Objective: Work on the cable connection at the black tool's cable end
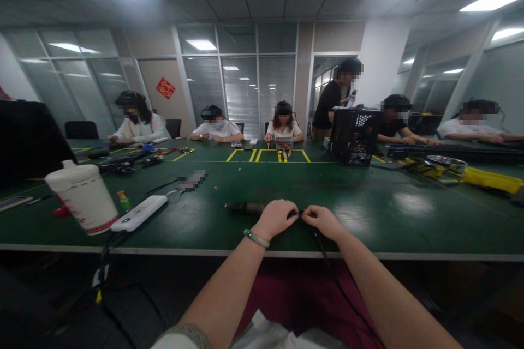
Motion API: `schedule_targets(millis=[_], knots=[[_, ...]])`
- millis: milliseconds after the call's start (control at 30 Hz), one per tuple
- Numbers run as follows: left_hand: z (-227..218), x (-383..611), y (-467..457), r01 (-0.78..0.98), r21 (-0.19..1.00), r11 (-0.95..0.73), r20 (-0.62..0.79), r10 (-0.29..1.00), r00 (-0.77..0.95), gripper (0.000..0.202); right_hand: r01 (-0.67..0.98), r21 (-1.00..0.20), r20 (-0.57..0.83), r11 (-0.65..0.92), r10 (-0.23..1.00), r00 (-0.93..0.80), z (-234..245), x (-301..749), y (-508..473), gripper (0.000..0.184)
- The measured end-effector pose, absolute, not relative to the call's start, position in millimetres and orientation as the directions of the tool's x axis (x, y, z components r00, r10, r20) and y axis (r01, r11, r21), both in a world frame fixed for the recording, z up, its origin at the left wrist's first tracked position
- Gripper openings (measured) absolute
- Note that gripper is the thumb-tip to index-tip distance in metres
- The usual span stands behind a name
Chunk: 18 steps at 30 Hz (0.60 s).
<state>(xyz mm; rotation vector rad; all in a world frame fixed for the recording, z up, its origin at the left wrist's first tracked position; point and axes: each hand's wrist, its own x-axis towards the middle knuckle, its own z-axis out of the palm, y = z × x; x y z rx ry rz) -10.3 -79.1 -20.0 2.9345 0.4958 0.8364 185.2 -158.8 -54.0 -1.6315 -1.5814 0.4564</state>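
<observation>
Fingertips Meet at a Dark Connector on Green Worktop

We see the left hand (278,218) and right hand (321,222) nearly touching above the green worktop (196,223), fingertips of both pinching a small black connector (300,213). A black cable (322,251) drops from beneath the right hand over the near edge. Just beside the left hand lies a dark cylindrical hand tool (249,208), its long axis running left to right, roughly parallel to that edge; the narrow tip points left, and the other end is hidden behind the hand. On the far wall, a red diamond plaque (166,88) bears gold characters we cannot read.
</observation>
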Motion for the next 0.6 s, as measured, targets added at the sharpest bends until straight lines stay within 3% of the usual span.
schedule_targets(millis=[367, 600], knots=[[-23.7, -9.5, -76.7, 0.285, 0.159, -0.945, 0.527, 0.325, 0.785, 0.021, 0.659, -0.746, 0.261, 0.1, 0.954, 0.15, -52.5, 184.8, -160.1, 0.024], [-23.4, -8.9, -75.8, 0.248, 0.141, -0.958, 0.54, 0.284, 0.792, 0.01, 0.652, -0.752, 0.255, 0.098, 0.955, 0.15, -51.9, 184.9, -160.5, 0.022]])
